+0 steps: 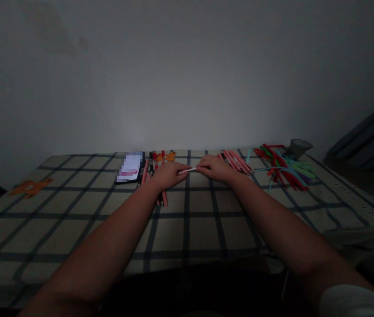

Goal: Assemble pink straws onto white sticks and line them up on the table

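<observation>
One skinny white stick, left hand pinching one end, right hand pinching the other, out over a cloth-covered desk. Pink pencils lie just beside the right hand, and there's a phone sitting off to the left, fwiw.

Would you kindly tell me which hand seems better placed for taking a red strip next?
Probably the right hand: the red strips lie on its side, while the left hand is farther away. Both hands hold a thin white piece, so the right would need freeing.
</observation>
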A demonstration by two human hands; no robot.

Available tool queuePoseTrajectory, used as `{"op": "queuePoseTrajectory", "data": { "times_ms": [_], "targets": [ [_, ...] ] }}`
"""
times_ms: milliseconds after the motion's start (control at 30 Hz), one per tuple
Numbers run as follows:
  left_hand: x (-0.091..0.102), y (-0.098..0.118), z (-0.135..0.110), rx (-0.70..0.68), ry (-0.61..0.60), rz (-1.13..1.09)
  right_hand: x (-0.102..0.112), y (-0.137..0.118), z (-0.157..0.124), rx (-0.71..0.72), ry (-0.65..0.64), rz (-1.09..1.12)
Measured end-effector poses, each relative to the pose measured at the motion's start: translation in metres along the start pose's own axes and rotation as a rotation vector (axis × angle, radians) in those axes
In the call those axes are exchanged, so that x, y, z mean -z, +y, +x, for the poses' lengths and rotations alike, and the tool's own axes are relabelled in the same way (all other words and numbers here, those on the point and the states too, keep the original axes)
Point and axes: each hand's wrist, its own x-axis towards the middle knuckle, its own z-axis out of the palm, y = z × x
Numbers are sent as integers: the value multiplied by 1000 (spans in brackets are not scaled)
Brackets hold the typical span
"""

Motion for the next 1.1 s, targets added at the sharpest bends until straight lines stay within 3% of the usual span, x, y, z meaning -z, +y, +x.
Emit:
{"op": "queuePoseTrajectory", "data": {
  "times_ms": [200,367,433,600,900,1100],
  "targets": [
    [6,-6,0,116,91,51,7,6,-3,-115,31,-158],
    [12,-19,0,387,219,86,14,8,-6,-250,36,-301],
    [12,-21,0,433,237,66,14,8,-6,-279,-6,-334],
    [4,-19,0,324,248,47,7,10,-4,-299,-123,-369],
    [-6,-15,6,-56,242,32,5,13,-5,-313,-117,-370],
    [0,-10,7,-95,259,24,6,10,-5,-341,-110,-429]
  ]
}}
